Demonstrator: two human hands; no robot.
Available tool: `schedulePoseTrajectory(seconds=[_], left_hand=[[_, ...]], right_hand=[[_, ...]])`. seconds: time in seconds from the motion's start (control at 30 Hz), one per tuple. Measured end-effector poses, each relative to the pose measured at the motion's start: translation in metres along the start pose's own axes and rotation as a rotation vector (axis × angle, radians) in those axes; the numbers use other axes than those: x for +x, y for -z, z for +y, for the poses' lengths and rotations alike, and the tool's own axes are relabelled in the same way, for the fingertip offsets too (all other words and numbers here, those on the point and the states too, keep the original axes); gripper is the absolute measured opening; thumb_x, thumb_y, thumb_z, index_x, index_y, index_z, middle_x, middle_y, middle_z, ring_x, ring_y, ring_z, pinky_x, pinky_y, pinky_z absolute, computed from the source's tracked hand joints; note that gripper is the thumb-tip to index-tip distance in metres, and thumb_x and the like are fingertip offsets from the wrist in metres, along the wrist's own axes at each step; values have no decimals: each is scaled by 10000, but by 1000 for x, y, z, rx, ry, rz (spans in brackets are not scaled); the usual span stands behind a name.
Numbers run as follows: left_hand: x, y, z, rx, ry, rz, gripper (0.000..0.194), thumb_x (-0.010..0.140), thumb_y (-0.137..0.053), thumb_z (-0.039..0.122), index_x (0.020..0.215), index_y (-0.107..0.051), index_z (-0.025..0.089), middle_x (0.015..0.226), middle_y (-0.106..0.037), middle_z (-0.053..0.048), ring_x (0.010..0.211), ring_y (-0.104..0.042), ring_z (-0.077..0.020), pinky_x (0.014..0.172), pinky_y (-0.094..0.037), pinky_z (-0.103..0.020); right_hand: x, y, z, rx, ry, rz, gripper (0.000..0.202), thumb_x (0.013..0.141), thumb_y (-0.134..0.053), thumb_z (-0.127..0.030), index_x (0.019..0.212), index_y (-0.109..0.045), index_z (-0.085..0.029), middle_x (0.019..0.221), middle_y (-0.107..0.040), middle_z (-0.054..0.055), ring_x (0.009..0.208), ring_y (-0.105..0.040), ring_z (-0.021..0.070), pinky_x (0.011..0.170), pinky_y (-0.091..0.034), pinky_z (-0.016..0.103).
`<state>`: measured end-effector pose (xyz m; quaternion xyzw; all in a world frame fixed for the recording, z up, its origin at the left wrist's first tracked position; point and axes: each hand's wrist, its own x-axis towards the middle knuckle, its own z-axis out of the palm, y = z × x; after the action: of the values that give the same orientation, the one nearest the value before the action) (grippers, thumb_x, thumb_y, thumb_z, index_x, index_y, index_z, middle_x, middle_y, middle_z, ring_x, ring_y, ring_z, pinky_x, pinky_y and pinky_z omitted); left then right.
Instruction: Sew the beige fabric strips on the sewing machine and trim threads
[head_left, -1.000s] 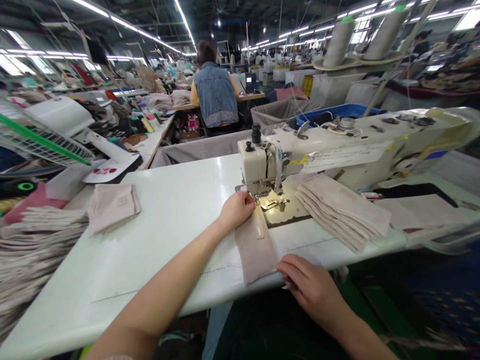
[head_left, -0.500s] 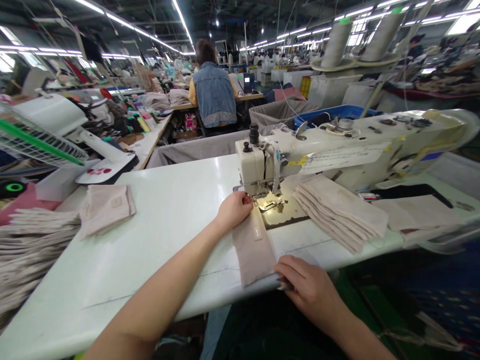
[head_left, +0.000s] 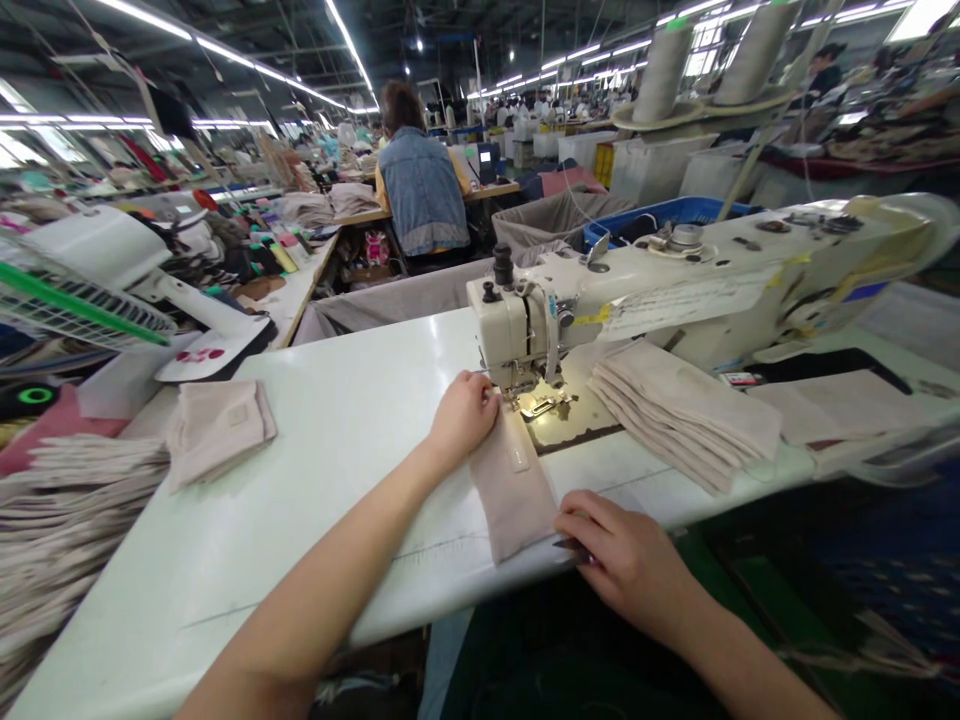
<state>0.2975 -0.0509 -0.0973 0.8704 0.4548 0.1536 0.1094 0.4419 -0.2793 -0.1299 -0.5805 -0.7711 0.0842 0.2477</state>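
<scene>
A beige fabric piece [head_left: 517,510] with a small label lies on the white table, its far end at the needle area of the sewing machine [head_left: 517,330]. Beside the presser foot, my left hand [head_left: 463,415] is closed on the far left edge of the fabric, fingertips pinched together. My right hand [head_left: 626,560] pinches the near right corner at the table's front edge. A dark pointed thing [head_left: 574,548] pokes out from under its fingers, too small to name. The machine's lamp lights the metal needle plate [head_left: 570,430].
Right of the needle lies a stack of beige pieces [head_left: 682,410], with another flat piece [head_left: 840,405] farther right. Folded beige pieces [head_left: 221,430] sit on the left, near a larger pile [head_left: 75,530] and a white fan [head_left: 97,250]. A co-worker [head_left: 420,185] sits ahead, back turned.
The fabric has shifted slightly forward toward the machine, and my right hand has moved a little to the right with its corner. My left hand stays by the presser foot. The view has tilted slightly.
</scene>
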Motion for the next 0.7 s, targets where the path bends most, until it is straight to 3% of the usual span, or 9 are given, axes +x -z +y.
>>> schedulePoseTrajectory(seconds=[0.1,0.17,0.23,0.33,0.43,0.57,0.7], left_hand=[[-35,13,13,144,-175,97,193,941,-491,214,958,-655,116,1027,-646,-149,961,-595,-278,835,-491,-408],[-69,19,23,71,-403,-8,208,961,-479,221,877,-655,150,927,-657,-98,900,-604,-244,819,-515,-389],[-104,18,32,-39,-652,-168,193,965,-475,205,924,-660,167,959,-675,-73,920,-617,-222,822,-541,-356],[-140,9,34,-3,-740,-150,255,970,-457,170,1151,-630,121,1124,-686,-104,1047,-618,-259,857,-570,-382],[-148,1,28,36,-770,-88,337,982,-436,157,1285,-564,84,1243,-660,-126,1145,-597,-280,905,-573,-406],[-139,1,22,25,-790,-94,307,987,-431,171,1235,-587,80,1194,-674,-125,1101,-616,-269,901,-581,-405],[-133,3,21,27,-785,-97,291,994,-431,188,1213,-596,90,1184,-673,-125,1103,-614,-272,896,-586,-414]], right_hand=[[-5,-1,1,-25,59,34,446,728,-493,-8,1111,-666,-159,1234,-686,104,969,-681,246,737,-571,344],[-10,-2,2,-49,99,41,502,718,-476,-17,1167,-661,-139,1264,-686,110,973,-688,256,744,-587,366],[-13,-4,4,-69,123,47,549,721,-462,-24,1229,-648,-120,1275,-687,116,976,-694,259,747,-598,379],[-14,-5,7,-86,128,42,601,718,-451,-26,1284,-634,-109,1292,-683,116,991,-699,256,761,-607,380],[-11,-5,8,-88,119,28,583,732,-460,-36,1278,-648,-116,1291,-686,113,999,-702,251,775,-611,372],[-4,-4,9,-84,108,29,531,765,-481,-48,1256,-666,-134,1269,-699,107,1002,-707,244,791,-614,365],[3,-2,9,-78,103,23,583,713,-495,-27,1258,-666,-142,1275,-697,100,1024,-705,242,837,-609,361]])
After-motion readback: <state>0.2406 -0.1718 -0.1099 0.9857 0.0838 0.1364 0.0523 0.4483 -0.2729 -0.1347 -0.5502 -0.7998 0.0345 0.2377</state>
